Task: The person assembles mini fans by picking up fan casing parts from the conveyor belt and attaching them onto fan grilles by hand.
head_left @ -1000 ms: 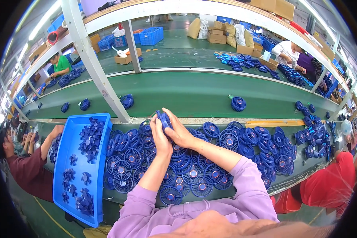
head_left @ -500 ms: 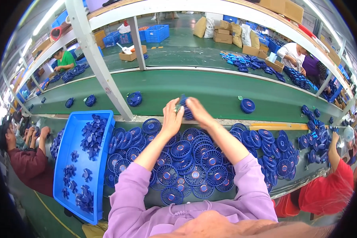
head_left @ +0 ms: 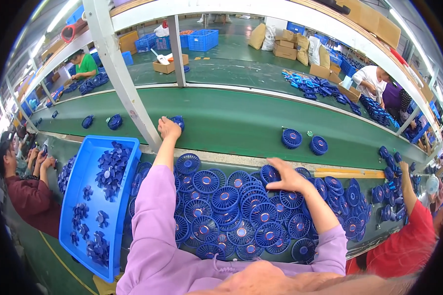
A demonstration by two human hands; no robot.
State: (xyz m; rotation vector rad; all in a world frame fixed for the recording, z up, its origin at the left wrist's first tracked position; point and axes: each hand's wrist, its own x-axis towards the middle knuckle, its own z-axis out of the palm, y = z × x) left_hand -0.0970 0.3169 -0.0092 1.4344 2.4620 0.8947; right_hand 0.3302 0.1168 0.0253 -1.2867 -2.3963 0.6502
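Note:
My left hand reaches out to the green belt, its fingers closed around a blue fan housing, partly hidden by them. Above the pile of round blue fan grilles, my right hand hovers with thumb and fingers apart. The closest grille sits just by its fingertips; whether they touch cannot be made out. Beyond that hand, two blue fan housings rest on the belt, with a small green part beside one. Two more housings lie farther left on the belt.
A blue tray of dark blue fan blades stands at my left. A white post rises close to my left hand. A yellow strip lies along the belt's near edge. Co-workers sit on both sides and across the belt.
My hands have separated from the piece they held together. The left moved left onto a housing on the belt; the right came back over the grilles. Another housing now lies on the belt at right.

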